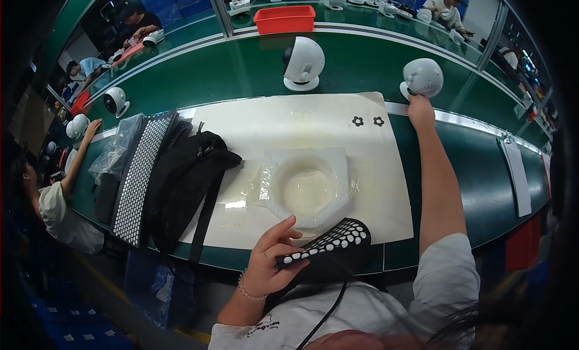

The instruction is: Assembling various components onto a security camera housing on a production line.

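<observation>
on the far left a clear plastic bag [119, 146] lies crumpled on the green table [241, 72]; what is inside it i cannot tell. beside it a black strip with white dots [140, 180] lies along the table, and a black bag with straps [187, 184] rests just right of it, partly on the white mat [301, 124]. in the middle of the mat sits a clear plastic tray [307, 187] with a round hollow, and the hollow holds nothing that i can see. the left hand [268, 259] is near the front edge of the table, its fingers [283, 229] closed around a black pad with white dots [329, 246], which lies just in front of the tray. a black cable [325, 317] hangs below this pad. two small black flower-shaped pieces [368, 121] lie on the mat near its far right corner. the right hand [420, 108] is stretched far over the table, its fingers touching the base of a white round camera [422, 78]; if they really grip it i cannot tell. another white round camera [303, 63] stands on the green belt behind the mat. farther back a red bin [284, 19] stands on a shelf; its inside is not visible. other persons work along the line at left and at the far side.
</observation>
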`<state>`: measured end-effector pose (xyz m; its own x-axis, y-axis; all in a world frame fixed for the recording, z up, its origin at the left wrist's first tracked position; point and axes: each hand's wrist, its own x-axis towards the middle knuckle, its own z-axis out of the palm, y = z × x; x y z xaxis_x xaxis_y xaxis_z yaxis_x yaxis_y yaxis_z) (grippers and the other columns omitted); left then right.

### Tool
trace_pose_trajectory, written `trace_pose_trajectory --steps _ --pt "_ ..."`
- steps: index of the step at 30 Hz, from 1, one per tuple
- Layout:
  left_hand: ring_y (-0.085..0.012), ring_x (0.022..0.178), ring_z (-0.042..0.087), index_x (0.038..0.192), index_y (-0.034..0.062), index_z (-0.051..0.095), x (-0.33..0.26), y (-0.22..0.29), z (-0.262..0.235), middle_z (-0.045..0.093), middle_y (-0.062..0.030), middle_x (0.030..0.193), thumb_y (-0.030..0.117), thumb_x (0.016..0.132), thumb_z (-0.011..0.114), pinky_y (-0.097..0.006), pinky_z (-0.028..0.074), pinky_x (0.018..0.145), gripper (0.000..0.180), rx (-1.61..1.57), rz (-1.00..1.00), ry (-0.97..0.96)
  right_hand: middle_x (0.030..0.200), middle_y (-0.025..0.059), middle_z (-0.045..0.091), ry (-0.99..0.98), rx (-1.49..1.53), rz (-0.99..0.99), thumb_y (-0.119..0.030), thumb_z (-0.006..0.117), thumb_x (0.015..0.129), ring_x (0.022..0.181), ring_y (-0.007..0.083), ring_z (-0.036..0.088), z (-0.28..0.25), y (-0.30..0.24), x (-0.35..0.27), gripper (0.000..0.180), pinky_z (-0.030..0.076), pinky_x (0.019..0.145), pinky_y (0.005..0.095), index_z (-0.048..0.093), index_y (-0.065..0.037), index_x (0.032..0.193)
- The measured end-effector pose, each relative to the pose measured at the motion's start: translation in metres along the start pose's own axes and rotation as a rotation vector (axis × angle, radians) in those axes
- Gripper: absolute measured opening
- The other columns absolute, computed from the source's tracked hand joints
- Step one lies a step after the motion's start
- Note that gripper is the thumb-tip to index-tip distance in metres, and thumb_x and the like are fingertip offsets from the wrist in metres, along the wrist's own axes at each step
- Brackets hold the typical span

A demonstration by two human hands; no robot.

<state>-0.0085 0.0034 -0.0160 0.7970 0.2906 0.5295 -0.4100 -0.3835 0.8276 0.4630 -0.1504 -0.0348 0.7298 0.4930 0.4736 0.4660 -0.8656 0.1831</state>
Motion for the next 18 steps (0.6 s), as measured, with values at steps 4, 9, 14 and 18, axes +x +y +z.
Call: trace_pose_trajectory --steps 4,9,14,18 --pt "-0.0235 0.093 0.057 0.085 0.0027 0.056 0.005 0.003 -0.001 0.046 -0.0172 0.124 -0.005 0.061 0.072 -0.030 0.048 0.074 0.030 0.022 -0.016 -0.033 0.097 0.0099 0.062 -0.080 0.318 0.038 -0.019 0.046 0.080 0.094 0.0270 0.057 -0.015 -0.016 0.004 0.025 0.045 0.078 0.0412 0.064 -0.011 0.096" --pt "-0.0227 0.089 0.058 0.086 0.0026 0.056 0.007 0.006 -0.002 0.054 -0.0147 0.114 -0.004 0.062 0.071 -0.029 0.048 0.074 0.029 0.028 -0.060 -0.062 0.089 0.0113 0.062 -0.140 0.746 -0.568 -0.025 0.046 0.082 0.086 0.0286 0.057 -0.074 -0.134 -0.003 0.026 0.045 0.074 0.0396 0.062 -0.004 0.082" --pt "-0.0224 0.088 0.059 0.087 0.0026 0.056 0.007 0.005 -0.001 0.057 -0.0133 0.108 -0.003 0.063 0.071 -0.029 0.048 0.075 0.029 -0.009 -0.083 -0.050 0.121 0.0130 0.050 -0.144 0.540 -0.393 -0.041 0.043 0.086 0.113 0.0263 0.045 -0.061 -0.207 0.002 0.046 0.031 0.094 0.0380 0.050 -0.008 0.117" --pt "-0.0232 0.089 0.059 0.087 0.0027 0.056 0.006 0.008 -0.001 0.058 -0.0130 0.104 -0.003 0.063 0.070 -0.030 0.048 0.077 0.029 -0.001 -0.109 -0.046 0.131 0.0117 0.041 -0.245 0.498 -0.224 -0.051 0.041 0.084 0.122 0.0244 0.036 -0.054 -0.217 0.013 0.058 0.023 0.099 0.0393 0.040 -0.011 0.127"
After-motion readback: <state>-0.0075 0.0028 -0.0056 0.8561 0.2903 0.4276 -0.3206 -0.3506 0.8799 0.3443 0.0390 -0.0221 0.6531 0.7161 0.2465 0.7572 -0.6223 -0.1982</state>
